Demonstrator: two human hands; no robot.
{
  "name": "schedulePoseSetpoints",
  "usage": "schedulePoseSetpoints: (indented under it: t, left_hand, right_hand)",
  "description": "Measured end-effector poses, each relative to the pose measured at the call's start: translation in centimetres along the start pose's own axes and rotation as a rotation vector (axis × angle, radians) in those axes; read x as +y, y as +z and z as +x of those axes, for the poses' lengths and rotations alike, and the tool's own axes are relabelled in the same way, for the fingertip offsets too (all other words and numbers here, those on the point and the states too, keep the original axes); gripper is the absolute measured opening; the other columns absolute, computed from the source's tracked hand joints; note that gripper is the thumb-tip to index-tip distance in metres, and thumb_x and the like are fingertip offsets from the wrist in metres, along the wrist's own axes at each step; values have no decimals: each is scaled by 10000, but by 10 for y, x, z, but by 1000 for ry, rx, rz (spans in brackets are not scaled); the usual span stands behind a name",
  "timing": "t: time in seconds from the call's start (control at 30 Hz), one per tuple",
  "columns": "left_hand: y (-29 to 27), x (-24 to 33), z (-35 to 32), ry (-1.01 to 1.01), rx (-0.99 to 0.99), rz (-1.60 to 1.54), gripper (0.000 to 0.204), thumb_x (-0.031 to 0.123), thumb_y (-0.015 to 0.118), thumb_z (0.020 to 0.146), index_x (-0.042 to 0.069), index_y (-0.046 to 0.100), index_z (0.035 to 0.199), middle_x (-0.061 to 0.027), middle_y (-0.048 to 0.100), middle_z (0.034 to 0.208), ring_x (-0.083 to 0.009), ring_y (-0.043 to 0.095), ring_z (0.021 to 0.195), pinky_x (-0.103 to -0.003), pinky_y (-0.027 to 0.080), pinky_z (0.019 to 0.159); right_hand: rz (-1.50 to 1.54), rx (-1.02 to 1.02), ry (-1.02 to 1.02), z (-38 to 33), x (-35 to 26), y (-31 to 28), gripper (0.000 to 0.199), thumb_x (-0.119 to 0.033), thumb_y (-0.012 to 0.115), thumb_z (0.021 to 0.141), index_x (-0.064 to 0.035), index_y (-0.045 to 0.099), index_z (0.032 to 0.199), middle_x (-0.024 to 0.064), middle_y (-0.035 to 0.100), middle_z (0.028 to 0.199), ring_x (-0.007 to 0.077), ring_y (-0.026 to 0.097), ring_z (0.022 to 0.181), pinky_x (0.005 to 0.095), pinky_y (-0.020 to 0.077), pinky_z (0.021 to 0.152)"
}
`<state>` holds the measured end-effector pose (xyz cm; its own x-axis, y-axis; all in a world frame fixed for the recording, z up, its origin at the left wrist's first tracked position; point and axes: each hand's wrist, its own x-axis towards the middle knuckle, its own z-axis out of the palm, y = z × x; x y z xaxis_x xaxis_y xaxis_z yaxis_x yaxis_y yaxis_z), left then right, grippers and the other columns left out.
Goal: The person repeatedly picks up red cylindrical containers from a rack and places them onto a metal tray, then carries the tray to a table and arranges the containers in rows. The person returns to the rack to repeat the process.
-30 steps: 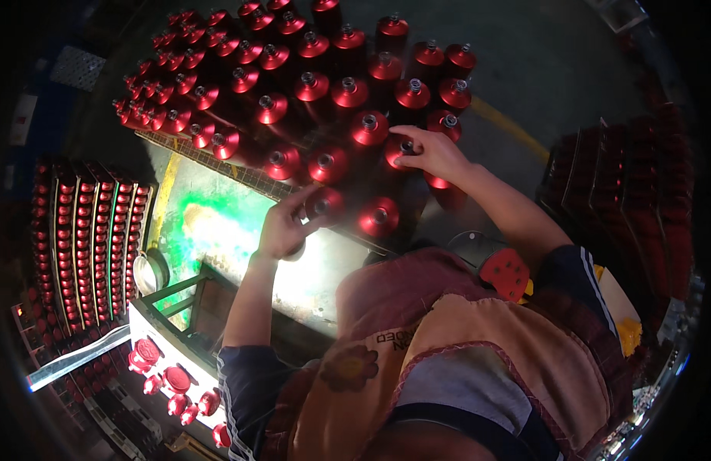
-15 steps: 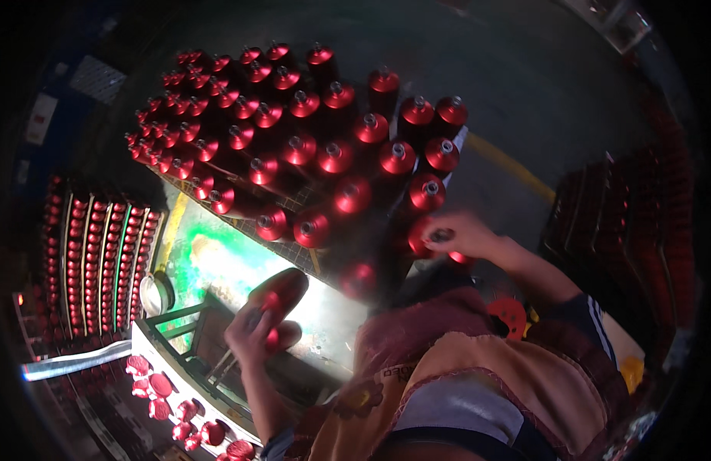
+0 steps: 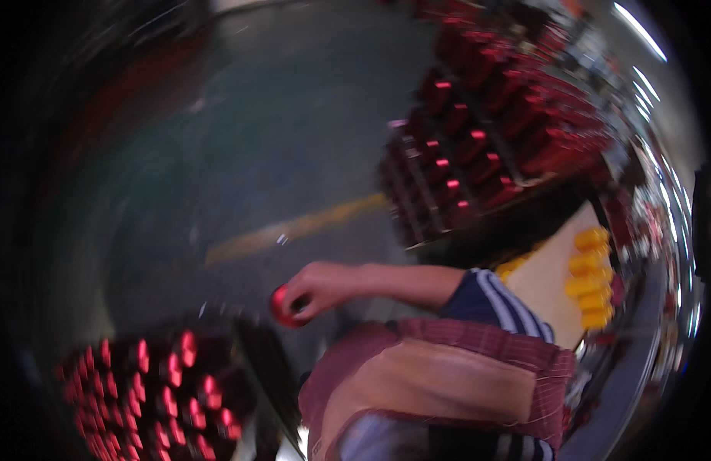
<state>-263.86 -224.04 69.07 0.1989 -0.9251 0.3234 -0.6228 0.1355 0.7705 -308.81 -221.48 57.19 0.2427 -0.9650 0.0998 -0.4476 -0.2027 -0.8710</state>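
Observation:
My right hand [image 3: 318, 290] is closed round the top end of a red metal bottle [image 3: 281, 306], held out over the floor. Only the bottle's rounded red shoulder shows; my fingers hide its neck, and the rest of it cannot be made out. To the lower left of that hand stands a close group of red bottles [image 3: 169, 401], smeared by motion. My left hand is outside the picture.
Stacked rows of red bottles [image 3: 478, 146] rise at the upper right. Several yellow cylinders [image 3: 590, 280] lie on a tan board [image 3: 551, 273] by my right sleeve. A yellow line [image 3: 298, 227] crosses the dark floor [image 3: 255, 138].
The view has swung right, so the bottle group now sits at the lower left. My right hand has moved away from it with a bottle. My left hand has left the picture.

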Motion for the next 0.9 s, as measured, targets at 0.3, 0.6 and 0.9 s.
schedulePoseSetpoints:
  t: [0.3, 0.6, 0.9]
  left_hand:
    - [258, 117, 101, 40, -540, -320, 106, -13, 698, 859, 2, 688, 964, -32, 608, 696, -112, 534, 602, -255, 411, 566]
    - [517, 215, 283, 87, -816, -430, 73, -71, 688, 855, -28, 685, 914, -27, 584, 594, -72, 467, 476, -229, 353, 450]
    - [827, 359, 403, 199, -994, -467, 132, 89, 678, 920, 89, 658, 1051, 2, 528, 646, -80, 416, 531, -233, 391, 448]
  right_hand:
    - [93, 669, 195, -9, 102, -146, 225, -168, 770, 760, -90, 735, 968, 80, 682, 795, 156, 587, 675, 311, 489, 649]
    - [16, 866, 420, 34, 214, -323, 210, -188, 759, 810, -82, 718, 987, 55, 660, 763, 134, 570, 682, 299, 480, 656]
    - [55, 1109, 750, 90, 272, -524, 272, -246, 746, 867, -80, 714, 1080, 48, 720, 973, 113, 633, 891, 296, 506, 809]
